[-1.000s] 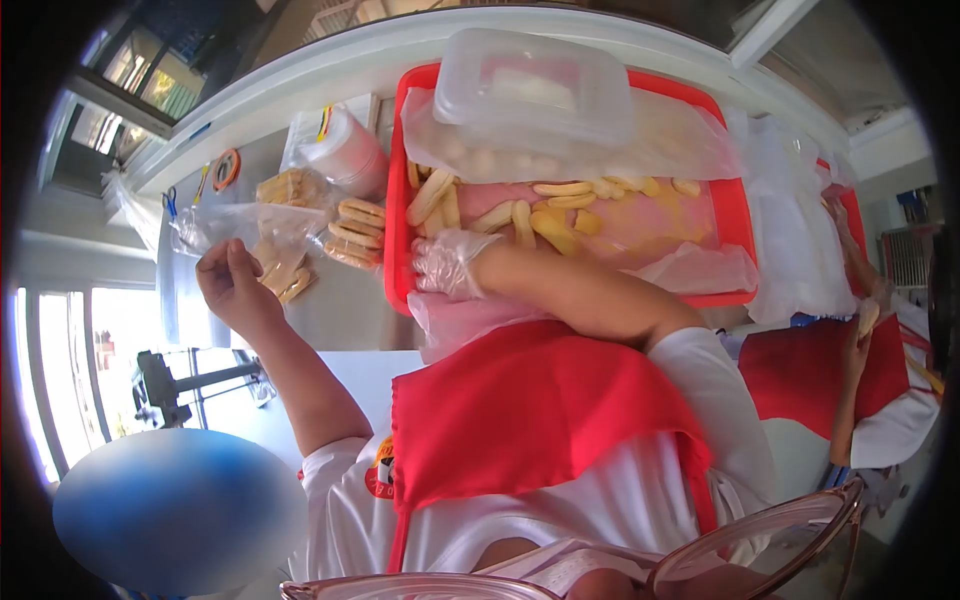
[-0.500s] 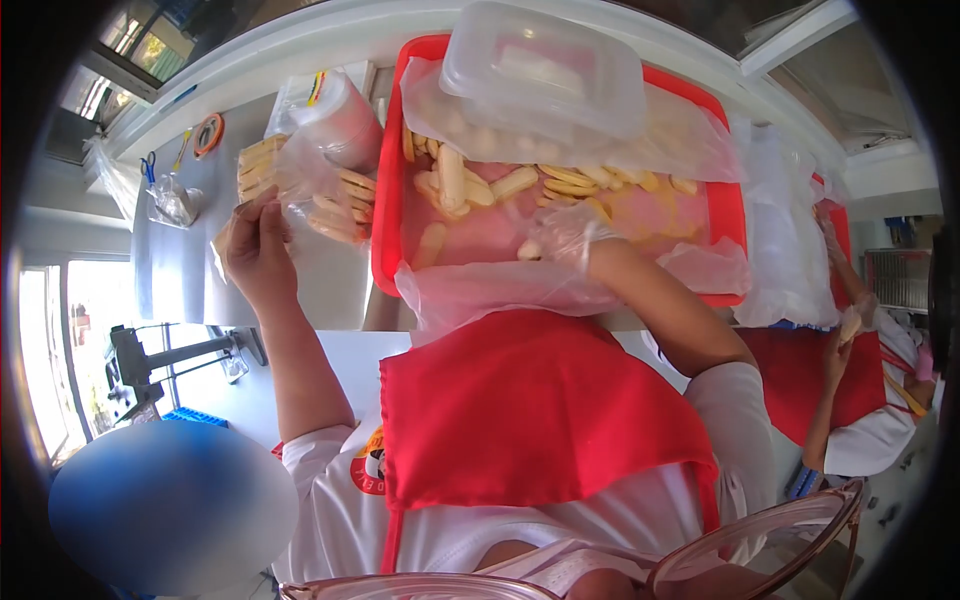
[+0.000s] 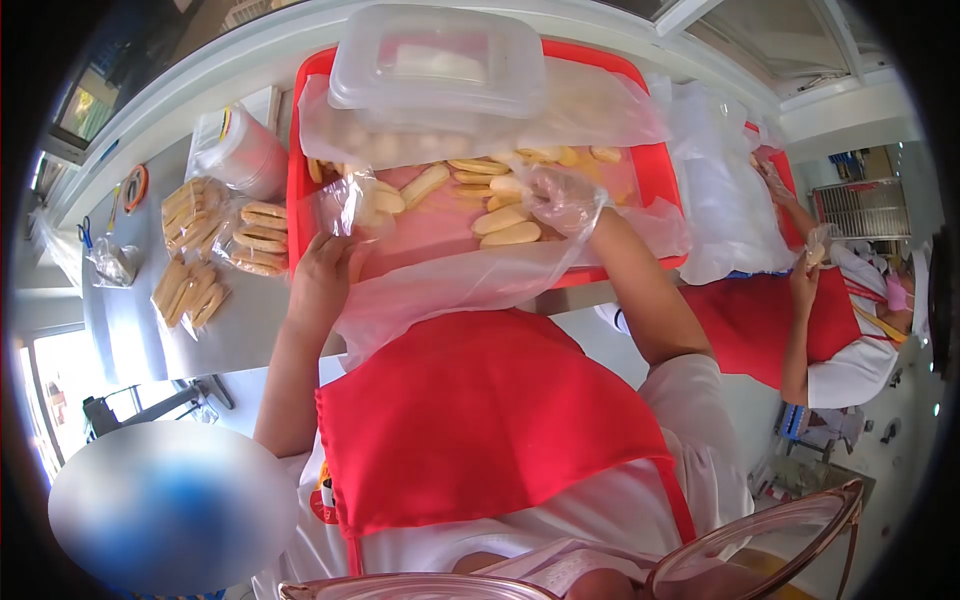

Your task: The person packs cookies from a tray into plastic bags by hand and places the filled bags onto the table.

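My left hand (image 3: 323, 272) is bare and pinches the edge of a clear plastic bag (image 3: 345, 205) over the left side of a red tray (image 3: 297, 180). In the tray, my right hand (image 3: 565, 203) wears a thin clear glove. Its fingers are curled at the end of a pale ladyfinger biscuit (image 3: 510, 186); the fingertips are partly hidden. Two more ladyfingers (image 3: 505, 228) lie side by side just below. Other loose biscuits (image 3: 425, 187) rest on the pink tray bottom, near the bag and along the back.
Filled biscuit bags (image 3: 190, 290) lie on the table left of the tray, before a white tub (image 3: 240, 150). A translucent lidded container (image 3: 435, 65) sits over the tray's back. Plastic sheeting (image 3: 725, 180) lies to the right, where a co-worker in a red apron (image 3: 790, 325) stands.
The view has shifted left to right. My left hand has come from the bagged biscuits to the tray, with a clear bag. My right hand has moved up among the biscuits.
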The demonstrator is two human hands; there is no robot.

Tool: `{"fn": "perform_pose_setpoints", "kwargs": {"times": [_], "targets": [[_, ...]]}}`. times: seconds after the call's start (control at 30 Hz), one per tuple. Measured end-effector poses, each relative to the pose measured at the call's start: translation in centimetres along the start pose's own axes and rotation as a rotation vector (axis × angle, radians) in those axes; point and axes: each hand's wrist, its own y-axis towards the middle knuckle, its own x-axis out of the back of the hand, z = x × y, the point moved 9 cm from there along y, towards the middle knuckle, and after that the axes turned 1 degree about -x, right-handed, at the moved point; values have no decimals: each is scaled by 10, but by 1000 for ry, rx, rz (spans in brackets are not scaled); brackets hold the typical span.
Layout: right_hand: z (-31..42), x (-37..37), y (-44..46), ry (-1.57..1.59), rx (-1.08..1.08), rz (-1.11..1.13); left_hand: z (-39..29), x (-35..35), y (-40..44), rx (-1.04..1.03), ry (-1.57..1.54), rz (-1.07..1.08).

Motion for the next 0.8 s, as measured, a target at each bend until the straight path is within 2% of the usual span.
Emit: {"fn": "perform_pose_setpoints", "kwargs": {"times": [0.03,0.13,0.23,0.33,0.43,0.53,0.63,0.73,0.8], "targets": [[0,-4,1,-55,-13,96,10,-6,-3,21,-4,16],[14,-27,7,-86,196,117,13,-7,-3,48,-58,16],[17,-43,11,-151,117,274,11,-4,-5,60,-101,-19],[17,-48,18,3,110,277,11,0,-7,73,-111,-52],[14,-58,15,161,18,374,13,3,-8,96,-115,-89],[25,-57,14,107,148,355,17,5,-9,124,-128,-114],[49,-22,8,137,201,189,20,6,-9,144,-162,-141],[83,26,-6,-13,228,38,21,7,-11,152,-185,-165],[69,-1,-17,-197,401,-110,22,7,-11,144,-185,-167]]}}
